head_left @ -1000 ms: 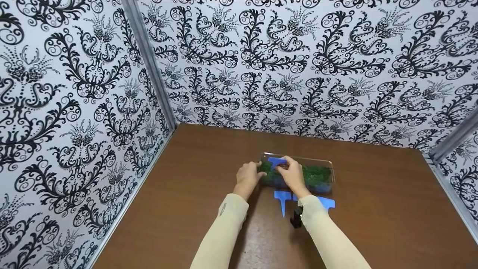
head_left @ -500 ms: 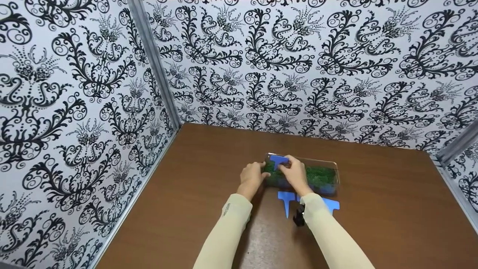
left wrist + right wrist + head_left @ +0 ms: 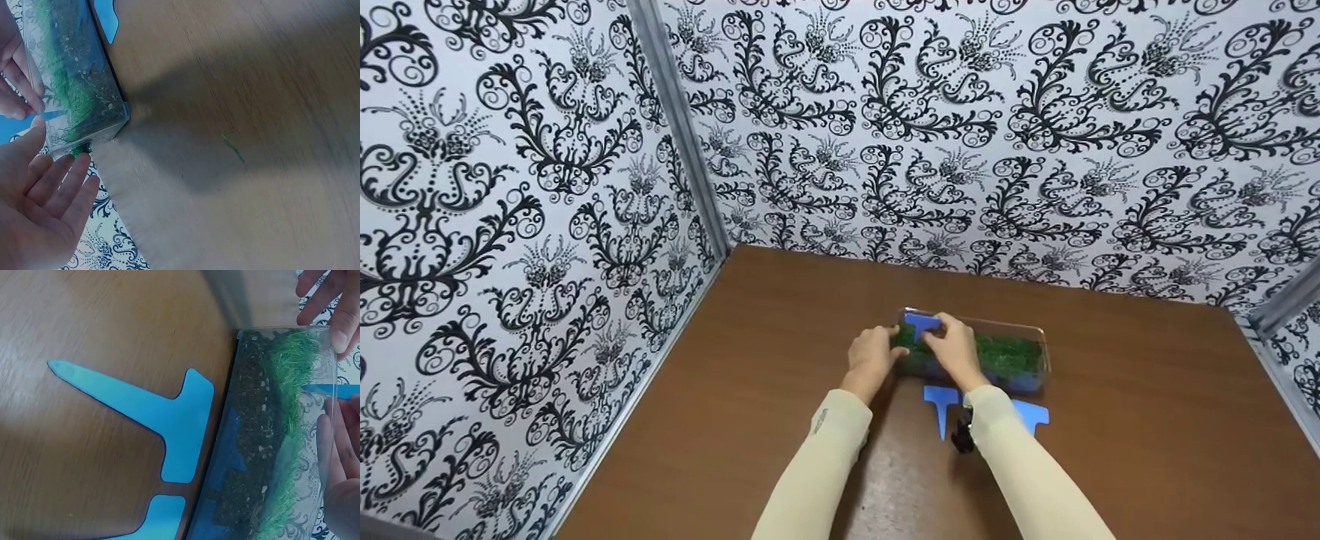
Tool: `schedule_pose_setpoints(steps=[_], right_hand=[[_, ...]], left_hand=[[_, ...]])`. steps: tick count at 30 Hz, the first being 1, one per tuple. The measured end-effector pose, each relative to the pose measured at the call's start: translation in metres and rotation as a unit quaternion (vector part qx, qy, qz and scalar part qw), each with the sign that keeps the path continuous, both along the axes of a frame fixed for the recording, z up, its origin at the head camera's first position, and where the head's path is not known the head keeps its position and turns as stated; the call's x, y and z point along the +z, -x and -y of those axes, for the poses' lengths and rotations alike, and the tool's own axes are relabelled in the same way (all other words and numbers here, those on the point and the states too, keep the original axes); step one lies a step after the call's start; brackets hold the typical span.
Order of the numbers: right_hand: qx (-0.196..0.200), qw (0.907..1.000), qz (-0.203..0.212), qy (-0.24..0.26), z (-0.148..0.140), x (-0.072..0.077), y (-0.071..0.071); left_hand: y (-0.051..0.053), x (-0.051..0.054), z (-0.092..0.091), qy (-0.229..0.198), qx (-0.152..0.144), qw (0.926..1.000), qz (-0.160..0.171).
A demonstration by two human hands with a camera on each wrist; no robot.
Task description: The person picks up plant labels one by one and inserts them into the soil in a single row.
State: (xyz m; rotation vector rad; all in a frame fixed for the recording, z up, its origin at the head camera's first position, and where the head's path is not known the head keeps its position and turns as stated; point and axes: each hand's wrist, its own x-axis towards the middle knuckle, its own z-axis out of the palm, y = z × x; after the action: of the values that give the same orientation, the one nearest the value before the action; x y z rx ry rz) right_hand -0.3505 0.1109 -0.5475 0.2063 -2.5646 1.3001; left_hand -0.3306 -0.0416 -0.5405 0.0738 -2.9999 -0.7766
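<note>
A clear plastic container (image 3: 1045, 360) holds dark soil (image 3: 253, 433) topped with green grass (image 3: 1006, 355). My left hand (image 3: 872, 354) holds its left end, thumb at the upper rim and the other fingers against the outside in the left wrist view. Between thumb and fingers, my right hand (image 3: 958, 351) pinches a blue T-shaped plant label (image 3: 919, 322) by its broad head. The label's pointed stem (image 3: 318, 388) reaches down to the grass near the left end; whether the tip is in the soil cannot be told.
Another blue T-shaped plant label (image 3: 183, 422) lies on the brown table (image 3: 780, 337) in front of the container. More blue label (image 3: 1030, 414) shows beside my right sleeve, partly covered. A loose green strand (image 3: 233, 147) lies on the wood. Patterned walls (image 3: 840, 150) stand behind and left.
The head view has shifted slightly, so everything sits a little further right. The held label appears slightly lower at the grass. Both hands keep their holds.
</note>
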Motion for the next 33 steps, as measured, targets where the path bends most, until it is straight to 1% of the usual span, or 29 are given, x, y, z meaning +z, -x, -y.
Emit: schedule_pose_setpoints(steps=[6, 14, 17, 22, 28, 33], right_hand=[[-0.003, 0.9998, -0.008, -0.021, 0.0027, -0.0035, 0.0031], [-0.006, 0.9997, 0.01, -0.022, 0.0043, -0.0054, 0.0071], [-0.009, 0.9995, 0.016, -0.024, 0.0049, -0.0061, 0.0076], [-0.004, 0.9994, 0.022, -0.025, 0.0061, -0.0066, 0.0084], [-0.004, 0.9988, 0.035, -0.034, 0.0067, -0.0074, 0.0086], [-0.014, 0.9976, 0.033, -0.06, 0.0071, -0.0081, 0.0103]], left_hand=[[0.0019, 0.0009, 0.0008, 0.001, -0.002, 1.0, 0.001], [0.0015, 0.0031, 0.0008, -0.011, -0.002, 0.9999, 0.008], [0.0006, 0.0035, 0.0008, -0.013, -0.003, 0.9999, 0.008], [-0.0002, 0.0037, 0.001, -0.012, -0.001, 0.9999, 0.005], [-0.0015, 0.0037, 0.0013, -0.012, -0.005, 0.9999, 0.008], [-0.0025, 0.0033, 0.0007, 0.01, -0.007, 0.9999, 0.001]])
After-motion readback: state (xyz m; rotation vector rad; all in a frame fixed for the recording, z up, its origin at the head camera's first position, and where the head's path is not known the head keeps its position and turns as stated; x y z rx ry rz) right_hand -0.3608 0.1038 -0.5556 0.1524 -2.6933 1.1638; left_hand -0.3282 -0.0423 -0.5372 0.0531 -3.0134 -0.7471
